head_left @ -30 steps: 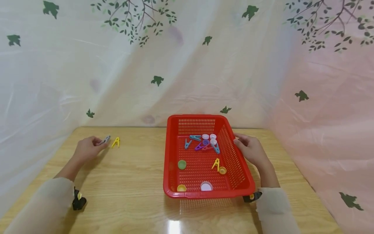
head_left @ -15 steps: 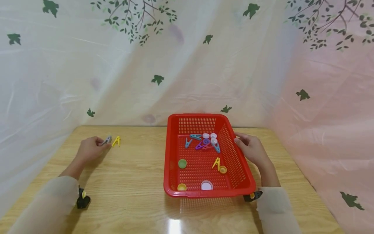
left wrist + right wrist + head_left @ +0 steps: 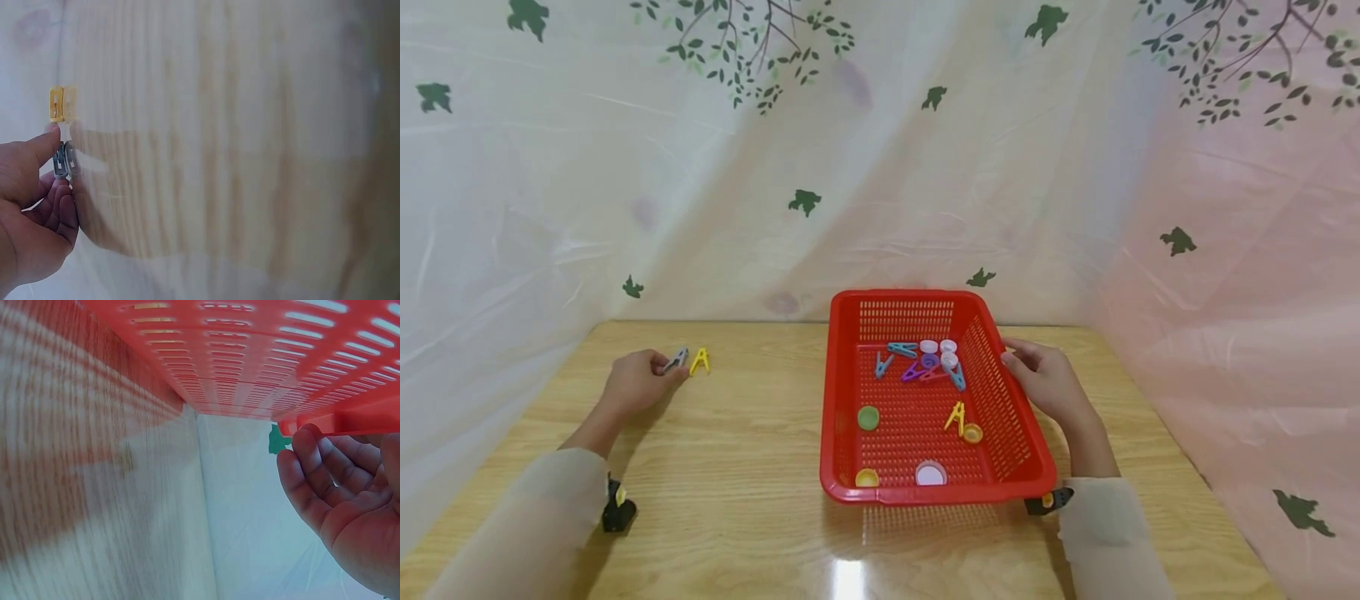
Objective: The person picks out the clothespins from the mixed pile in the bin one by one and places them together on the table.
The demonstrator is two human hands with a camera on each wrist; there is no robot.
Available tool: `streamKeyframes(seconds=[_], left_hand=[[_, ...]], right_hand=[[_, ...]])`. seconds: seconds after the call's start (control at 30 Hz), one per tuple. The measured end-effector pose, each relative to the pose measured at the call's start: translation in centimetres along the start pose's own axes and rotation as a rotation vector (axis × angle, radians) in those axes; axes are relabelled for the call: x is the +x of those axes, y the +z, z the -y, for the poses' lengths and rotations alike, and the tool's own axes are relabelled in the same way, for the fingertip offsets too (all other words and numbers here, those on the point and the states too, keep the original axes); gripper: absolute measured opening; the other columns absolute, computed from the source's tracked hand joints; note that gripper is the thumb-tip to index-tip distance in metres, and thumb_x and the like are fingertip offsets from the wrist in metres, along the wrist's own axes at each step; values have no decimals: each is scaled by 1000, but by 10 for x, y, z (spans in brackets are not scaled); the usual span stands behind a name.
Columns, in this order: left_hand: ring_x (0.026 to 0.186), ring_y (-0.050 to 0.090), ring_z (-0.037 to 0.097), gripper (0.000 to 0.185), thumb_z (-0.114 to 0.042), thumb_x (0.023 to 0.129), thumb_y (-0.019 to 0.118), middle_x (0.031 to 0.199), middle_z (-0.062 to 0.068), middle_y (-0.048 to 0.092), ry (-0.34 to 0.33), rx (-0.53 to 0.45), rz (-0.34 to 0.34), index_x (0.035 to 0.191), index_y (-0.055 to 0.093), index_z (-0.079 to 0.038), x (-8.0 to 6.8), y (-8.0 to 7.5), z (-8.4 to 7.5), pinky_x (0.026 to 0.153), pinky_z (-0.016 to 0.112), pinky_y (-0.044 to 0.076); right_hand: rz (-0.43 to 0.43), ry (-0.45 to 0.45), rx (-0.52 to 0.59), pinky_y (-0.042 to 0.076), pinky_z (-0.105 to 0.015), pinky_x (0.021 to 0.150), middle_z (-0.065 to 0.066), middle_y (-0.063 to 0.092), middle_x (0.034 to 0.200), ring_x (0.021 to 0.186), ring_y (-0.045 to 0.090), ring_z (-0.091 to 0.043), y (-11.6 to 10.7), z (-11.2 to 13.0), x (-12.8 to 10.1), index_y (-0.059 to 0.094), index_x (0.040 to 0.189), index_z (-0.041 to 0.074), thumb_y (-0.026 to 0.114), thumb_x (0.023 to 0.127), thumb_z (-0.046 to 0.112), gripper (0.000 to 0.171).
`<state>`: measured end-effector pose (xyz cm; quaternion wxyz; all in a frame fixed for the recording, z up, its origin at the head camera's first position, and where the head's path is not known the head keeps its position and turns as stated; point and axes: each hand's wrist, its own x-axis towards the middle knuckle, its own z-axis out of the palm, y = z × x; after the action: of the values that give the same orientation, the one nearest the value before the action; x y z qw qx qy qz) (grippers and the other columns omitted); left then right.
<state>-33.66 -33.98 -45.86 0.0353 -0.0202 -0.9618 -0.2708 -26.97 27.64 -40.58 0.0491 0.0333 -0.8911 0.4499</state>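
**A:** What's in play here?

**B:** A small grey clothes peg (image 3: 64, 161), out on the far left of the wooden table (image 3: 737, 467). The left hand (image 3: 636, 383) pinches it between thumb and curled fingers, with the peg sticking out past the fingertips.

**A:** How would it handle?

**B:** My guess is light, stiff plastic with a spring, and a bit slick. The best hold is across its flat sides near the middle; squeeze the tail ends and it would probably open.

**A:** Anything next to it?

**B:** A yellow peg (image 3: 699, 361) lies on the table just beside it, on its right, nearly touching the thumb tip.

**A:** And the other hand?

**B:** The right hand (image 3: 1047, 383) is at the right wall of the red basket (image 3: 1000, 392), fingers curled up at its rim (image 3: 337, 422). I can't tell whether it truly grips. Inside the basket are more pegs and some bottle caps (image 3: 929, 476), mostly toward the far end.
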Motion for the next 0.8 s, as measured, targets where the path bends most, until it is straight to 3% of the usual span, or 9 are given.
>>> streamKeyframes(seconds=[0.3, 0.57, 0.8], left_hand=[[83, 57, 30, 60, -45, 97, 69, 99, 20, 64, -12, -4, 19, 113, 61, 12, -2, -1, -1, 66, 33, 46], [98, 60, 43, 64, -35, 96, 73, 113, 33, 62, 11, -1, 35, 126, 55, 18, -5, -13, -9, 81, 53, 51], [102, 60, 46, 56, -29, 96, 72, 116, 34, 61, 44, 12, 10, 127, 56, 16, 3, -22, -20, 82, 54, 52]], right_hand=[[3, 2, 14, 62, -38, 72, -21, 69, 114, 86, 71, -28, 0, 0, 0, 53, 149, 8, 57, 107, 28, 47], [0, 7, 6, 62, -37, 71, -21, 69, 113, 85, 70, -28, 0, 0, 0, 54, 148, 7, 57, 107, 28, 46], [4, 4, 8, 62, -36, 70, -21, 69, 112, 84, 71, -27, -1, 0, 0, 53, 148, 6, 57, 107, 27, 47]])
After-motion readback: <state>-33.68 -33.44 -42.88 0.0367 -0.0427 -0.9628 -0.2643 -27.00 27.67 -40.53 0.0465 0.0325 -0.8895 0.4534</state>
